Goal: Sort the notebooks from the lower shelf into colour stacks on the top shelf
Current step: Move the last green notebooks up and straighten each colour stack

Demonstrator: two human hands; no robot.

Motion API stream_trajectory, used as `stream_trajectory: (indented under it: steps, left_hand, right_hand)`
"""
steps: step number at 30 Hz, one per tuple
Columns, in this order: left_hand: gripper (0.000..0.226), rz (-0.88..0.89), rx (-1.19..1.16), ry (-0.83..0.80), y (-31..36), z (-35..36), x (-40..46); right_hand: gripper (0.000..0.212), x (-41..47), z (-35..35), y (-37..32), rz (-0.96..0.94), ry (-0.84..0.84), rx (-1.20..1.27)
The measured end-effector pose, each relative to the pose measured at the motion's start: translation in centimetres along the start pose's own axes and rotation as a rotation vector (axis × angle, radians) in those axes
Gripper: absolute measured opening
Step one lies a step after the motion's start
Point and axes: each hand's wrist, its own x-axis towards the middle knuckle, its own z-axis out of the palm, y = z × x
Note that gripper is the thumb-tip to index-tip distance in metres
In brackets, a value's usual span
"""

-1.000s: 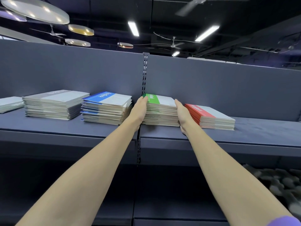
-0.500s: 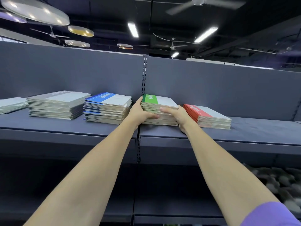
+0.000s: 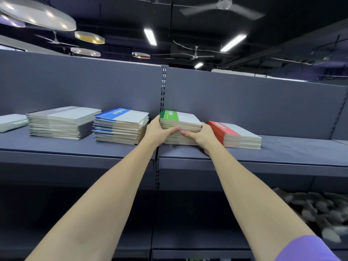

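Both thumbs have come onto the front edge of the green stack [image 3: 179, 129] since a second ago. On the top shelf [image 3: 282, 147], blue stack [image 3: 120, 127] lies left of green, red stack [image 3: 235, 135] right. Left hand [image 3: 157, 130] and right hand [image 3: 202, 137] clamp the green stack's sides.

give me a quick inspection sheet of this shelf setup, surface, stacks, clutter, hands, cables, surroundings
surface: dark top shelf, in two sections meeting at a slotted upright
job's things: grey stack, blue stack, green stack and red stack in a row; blue stack's edges are uneven
clutter: part of one more pale stack at the far left edge
grippers: left hand and right hand clasp the green stack's sides, thumbs across its front
cables: nothing seen on the shelf
surroundings: ceiling fan and strip lights overhead; lower shelf too dark to tell
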Motion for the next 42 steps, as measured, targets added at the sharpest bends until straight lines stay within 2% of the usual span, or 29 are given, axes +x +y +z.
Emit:
stream_trajectory:
  steps: [3,5,7,10,12,14,19,27,31,33,36,38,40,42]
  left_hand:
    - [0.054,0.025,0.068,0.028,0.6,0.1,-0.6]
    - [0.062,-0.001,0.130,0.025,1.4,-0.1,-1.3]
    - [0.075,-0.067,0.219,-0.025,2.3,-0.7,-2.0]
    - [0.082,-0.143,0.326,-0.122,3.2,-1.8,-3.1]
    - [0.074,-0.164,0.381,-0.165,2.7,-2.3,-3.4]
    - [0.064,-0.170,0.437,-0.166,2.0,-2.6,-3.4]
    - [0.044,-0.155,0.531,-0.099,1.3,-2.4,-2.5]
    - [0.027,-0.085,0.577,-0.031,0.7,-1.6,-1.6]
    - [0.026,-0.074,0.578,-0.038,0.7,-1.6,-2.1]
    - [0.035,-0.070,0.518,-0.033,0.7,-1.7,-2.2]
    - [0.058,-0.051,0.303,-0.058,1.0,-2.1,-2.3]
    - [0.067,-0.049,0.190,-0.114,0.8,-2.1,-2.2]
    - [0.091,-0.094,0.107,-0.130,0.6,-2.2,-2.2]
    - [0.101,-0.147,0.033,-0.130,0.4,-2.1,-1.9]
  right_hand:
    - [0.093,-0.6,0.0,-0.8,0.003,0.015,-0.086]
    - [0.093,-1.9,0.1,-2.2,0.055,0.031,-0.209]
    - [0.086,-2.9,0.0,-2.9,0.118,0.036,-0.354]
    - [0.087,-3.2,-0.7,-2.9,0.114,-0.038,-0.393]
    - [0.070,-3.3,-1.1,-2.6,0.108,-0.041,-0.382]
    - [0.063,-3.8,-1.2,-2.7,0.117,-0.013,-0.398]
    - [0.061,-3.4,-1.4,-2.2,0.088,-0.003,-0.449]
    - [0.058,-2.4,-1.3,-1.2,0.061,0.002,-0.463]
    - [0.055,-2.8,-1.2,-1.3,0.075,0.021,-0.374]
    - [0.052,-3.0,-1.1,-1.3,0.083,0.044,-0.265]
    - [0.054,-3.0,-1.0,-1.4,0.057,0.039,-0.126]
    - [0.064,-2.7,-1.0,-1.3,0.049,0.018,-0.081]
    - [0.075,-2.5,-1.0,-1.2,0.053,0.005,0.010]
    - [0.068,-2.7,-0.8,-1.7,0.060,-0.006,0.083]
